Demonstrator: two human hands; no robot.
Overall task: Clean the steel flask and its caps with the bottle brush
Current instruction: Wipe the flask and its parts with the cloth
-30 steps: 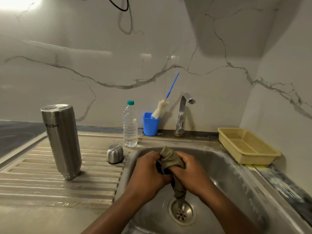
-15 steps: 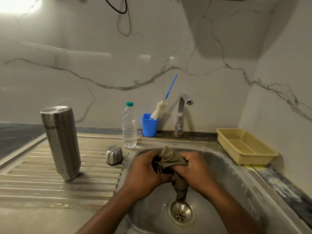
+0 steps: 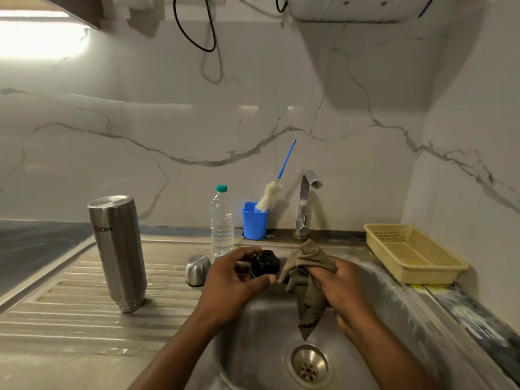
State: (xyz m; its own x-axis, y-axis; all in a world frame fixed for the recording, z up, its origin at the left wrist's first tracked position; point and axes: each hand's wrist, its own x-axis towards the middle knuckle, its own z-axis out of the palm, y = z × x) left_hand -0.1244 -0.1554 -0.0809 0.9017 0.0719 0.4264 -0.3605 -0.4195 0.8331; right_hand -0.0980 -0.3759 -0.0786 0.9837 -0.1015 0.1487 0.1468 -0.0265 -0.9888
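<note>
the marble-veined wall (image 3: 168, 122) fills the upper half; a white appliance (image 3: 365, 9) and a cupboard corner (image 3: 76, 9) at the top are cut off by the frame, and a black cable (image 3: 209, 38) hangs in a loop between them. below runs the steel bench (image 3: 70, 319) with its ribbed drainboard, and to its right the sink (image 3: 253, 333), whose near rim is out of view and whose right side is partly hidden by the forearms. the steel flask (image 3: 118, 254) stands on the drainboard, well apart from both hands, the lettering on its side upside down; what its top end is cannot be made out. a yellow basket (image 3: 427, 274) sits at the right of the sink. at the back are the tap (image 3: 305, 204), a clear water bottle (image 3: 222, 220) and a blue cup (image 3: 254, 222), with the bottle brush (image 3: 271, 194) leaning in the cup, bristle end hidden inside. the right hand (image 3: 340, 285) is closed round a drab cloth (image 3: 309, 291), which hangs above the drain (image 3: 309, 365). the left hand (image 3: 233, 282) has fingers and thumb curled round a black cap (image 3: 264, 263) over the sink's left edge; its underside is hidden. a small steel cap (image 3: 197, 270) rests on the drainboard just beside that hand.
</note>
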